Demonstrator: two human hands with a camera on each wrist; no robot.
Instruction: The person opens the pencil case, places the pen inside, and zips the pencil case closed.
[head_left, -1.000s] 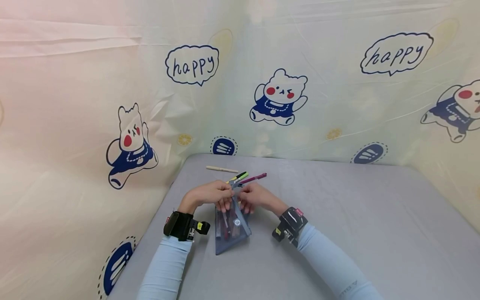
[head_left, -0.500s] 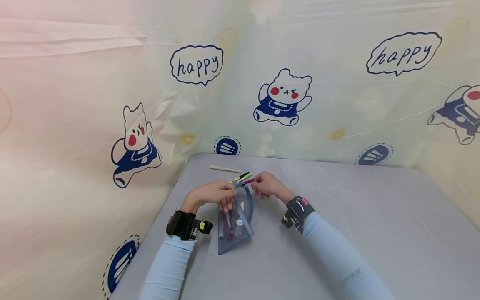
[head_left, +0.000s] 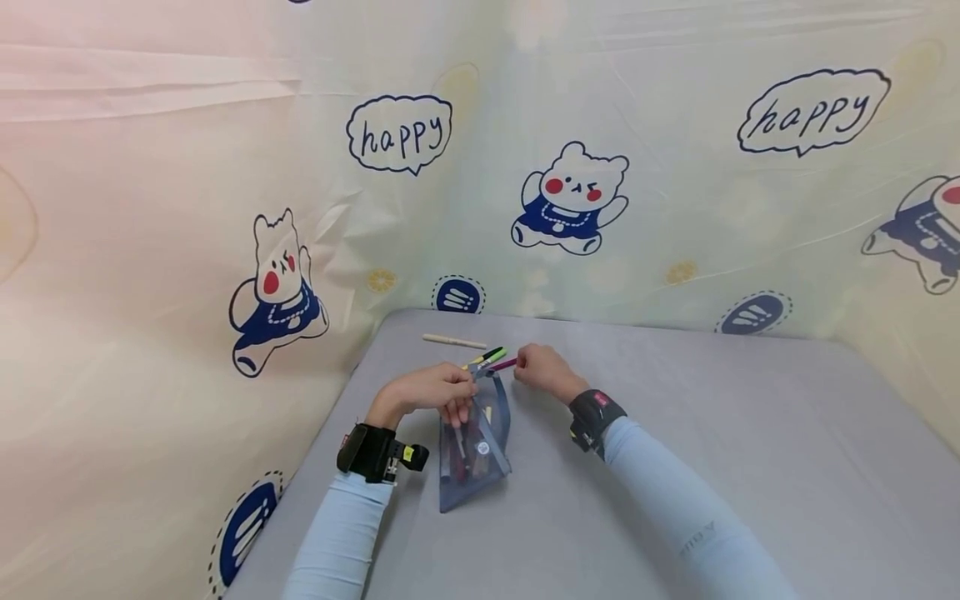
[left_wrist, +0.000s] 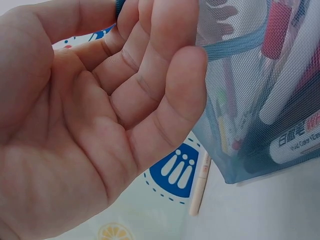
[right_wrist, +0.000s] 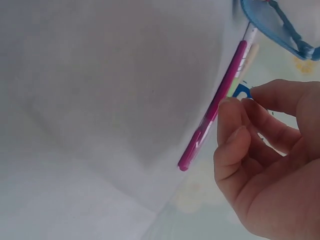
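Note:
A blue mesh pencil case point(head_left: 471, 479) with several pens inside stands upright on the table. My left hand point(head_left: 431, 389) grips its top edge by the zip; in the left wrist view the mesh wall point(left_wrist: 220, 135) is beside the curled fingers. My right hand point(head_left: 546, 371) is past the case, at the near end of a magenta pen point(head_left: 506, 364). From the right wrist, that pen point(right_wrist: 215, 107) lies on the table just beyond loosely bent fingers, with a gap between thumb and fingertips. A yellow pen with a black cap point(head_left: 480, 358) and a green-capped pen point(head_left: 495, 356) lie behind the case.
A beige pen point(head_left: 453, 341) lies farther back, near the table's rear edge. The grey table point(head_left: 675, 450) reaches to a patterned curtain point(head_left: 660, 192) behind and at the left side.
My right hand has let go of the pencil case's opening and moved right and away from me, to the magenta pen. The left hand keeps its grip on the case.

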